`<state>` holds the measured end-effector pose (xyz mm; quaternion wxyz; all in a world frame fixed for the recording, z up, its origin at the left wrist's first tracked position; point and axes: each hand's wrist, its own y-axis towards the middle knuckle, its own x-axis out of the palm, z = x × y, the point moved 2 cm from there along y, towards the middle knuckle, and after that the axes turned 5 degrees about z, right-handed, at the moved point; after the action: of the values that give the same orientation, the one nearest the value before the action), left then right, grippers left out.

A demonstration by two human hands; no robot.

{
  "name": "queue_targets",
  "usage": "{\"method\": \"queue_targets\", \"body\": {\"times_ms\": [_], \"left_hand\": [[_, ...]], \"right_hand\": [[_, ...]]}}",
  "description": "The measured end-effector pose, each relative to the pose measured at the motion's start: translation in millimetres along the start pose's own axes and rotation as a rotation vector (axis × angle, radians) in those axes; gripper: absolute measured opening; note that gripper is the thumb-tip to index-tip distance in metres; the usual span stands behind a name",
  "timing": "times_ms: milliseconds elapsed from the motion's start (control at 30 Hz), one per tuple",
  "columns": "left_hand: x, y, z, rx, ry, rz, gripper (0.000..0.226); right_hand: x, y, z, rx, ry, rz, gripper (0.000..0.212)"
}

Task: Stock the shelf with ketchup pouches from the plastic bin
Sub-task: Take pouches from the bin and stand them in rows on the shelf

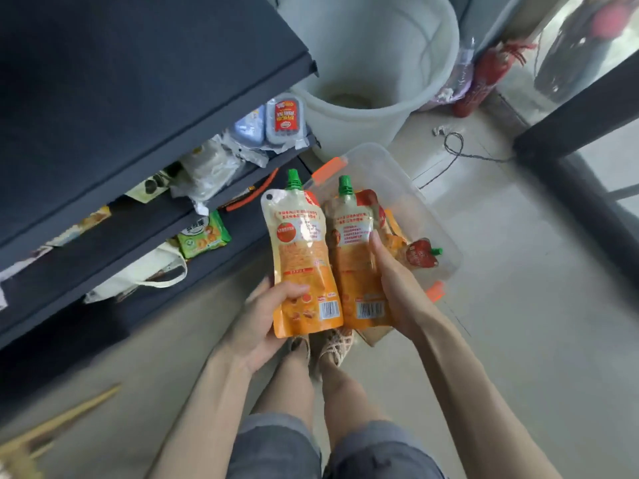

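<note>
shelf (145,216) left | bin (408,188) right, on floor | bucket (366,63) behind bin

Nothing is legible. Red print is seen on the back of the left pouch (301,257) and the right pouch (356,257), but it is too blurred to be read. A barcode (328,310) is printed low on the left pouch and a second barcode (370,310) on the right one; the digits cannot be made out. A red label with yellow characters is carried on a grey tub (285,117), unreadable. A round white logo is shown on a green packet (204,233), also unreadable.
</note>
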<state>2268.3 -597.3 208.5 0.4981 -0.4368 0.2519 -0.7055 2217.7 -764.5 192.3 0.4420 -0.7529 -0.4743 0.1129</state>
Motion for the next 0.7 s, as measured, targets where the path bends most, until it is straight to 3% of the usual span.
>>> {"method": "queue_targets", "body": {"times_ms": [100, 200, 267, 433, 700], "left_hand": [[-22.6, -40.2, 11.1, 0.054, -0.07, -0.052, 0.04], [-28.1, -35.7, 20.2, 0.107, -0.097, 0.011, 0.062], [-123.7, -119.5, 69.4, 0.364, -0.209, 0.067, 0.07], [-124.3, -133.3, 82.8, 0.408, -0.135, 0.125, 0.049], [-256.8, -231.2, 157.9, 0.659, 0.001, 0.186, 0.031]], "right_hand": [[33.5, -25.3, -6.0, 0.039, -0.044, 0.006, 0.039], [39.5, -22.3, -4.2, 0.049, -0.096, -0.009, 0.04], [178.4, -73.0, -4.8, -0.049, -0.298, -0.181, 0.044], [204.4, -70.3, -6.9, -0.089, -0.321, -0.359, 0.051], [389.4, -105.1, 23.6, -0.328, -0.434, -0.474, 0.057]]}}
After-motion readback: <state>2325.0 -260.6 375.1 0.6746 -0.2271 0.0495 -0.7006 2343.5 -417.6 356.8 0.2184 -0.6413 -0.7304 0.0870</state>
